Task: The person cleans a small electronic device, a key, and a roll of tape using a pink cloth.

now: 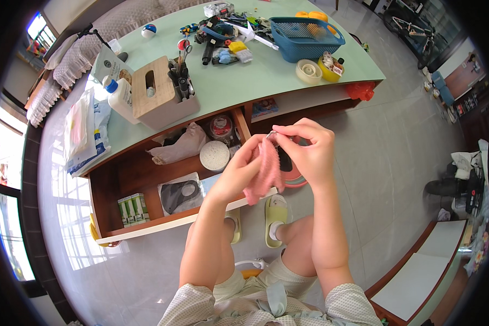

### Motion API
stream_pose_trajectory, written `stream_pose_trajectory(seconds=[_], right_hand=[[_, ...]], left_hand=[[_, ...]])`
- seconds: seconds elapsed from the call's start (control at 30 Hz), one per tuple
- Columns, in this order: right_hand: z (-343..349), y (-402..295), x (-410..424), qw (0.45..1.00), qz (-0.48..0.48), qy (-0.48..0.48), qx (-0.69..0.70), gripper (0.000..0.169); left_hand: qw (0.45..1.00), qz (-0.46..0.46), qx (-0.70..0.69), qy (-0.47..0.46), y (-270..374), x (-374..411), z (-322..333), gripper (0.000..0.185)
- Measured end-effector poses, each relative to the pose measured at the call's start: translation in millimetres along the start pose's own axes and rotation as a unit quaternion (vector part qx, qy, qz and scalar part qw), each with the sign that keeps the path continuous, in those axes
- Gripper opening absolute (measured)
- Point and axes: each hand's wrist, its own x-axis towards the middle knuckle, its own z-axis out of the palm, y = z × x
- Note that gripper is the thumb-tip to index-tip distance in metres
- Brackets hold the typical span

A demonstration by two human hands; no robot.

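Observation:
My left hand (235, 173) grips a fluffy pink cloth (265, 173), which hangs down from its fingers. With thumb and forefinger, my right hand (313, 146) pinches a small shiny metal piece (271, 135) at the cloth's upper edge; it may be a key ring. A dark flat object (285, 159) hangs just under the right fingers, partly hidden, and I cannot tell what it is. Both hands meet in the air over the front right corner of a pulled-out drawer (118, 173). A pink round basin (298, 182) shows beneath them, mostly covered.
The drawer holds small green-and-white boxes (133, 208), a packaged black item (181, 193) and a round tin (214, 156). On the green tabletop (228, 87) stand a tissue box (155, 87), a white bottle (120, 98), a blue basket (305, 40) and tape rolls (309, 71).

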Motion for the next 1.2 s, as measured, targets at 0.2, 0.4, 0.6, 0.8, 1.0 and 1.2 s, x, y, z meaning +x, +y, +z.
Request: stream_pose_trajectory(seconds=[0.2, 0.4, 0.6, 0.8, 1.0, 1.2], right_hand=[[0, 4, 0, 0.999, -0.010, -0.021, -0.031, 0.015], [2, 5, 0, 1.000, -0.018, -0.020, -0.007, 0.016], [1, 1, 2, 0.999, -0.018, -0.031, 0.018, 0.017], [2, 2, 4, 0.999, -0.014, 0.003, 0.052, 0.017], [0, -1, 5, 0.999, -0.038, 0.024, 0.018, 0.017], [-1, 4, 4, 0.997, -0.067, 0.047, 0.002, 0.017]], left_hand=[[0.993, 0.070, 0.092, 0.022, -16, 9, -6, 0.015], [0.989, 0.045, 0.137, 0.043, -13, 7, -4, 0.020], [0.999, -0.002, -0.035, 0.006, -8, 5, -5, 0.027], [0.991, 0.007, -0.126, -0.035, -11, 4, -5, 0.033], [0.990, 0.009, -0.130, -0.049, -6, 3, -4, 0.030], [0.989, -0.032, -0.136, -0.052, -6, 4, -9, 0.023]])
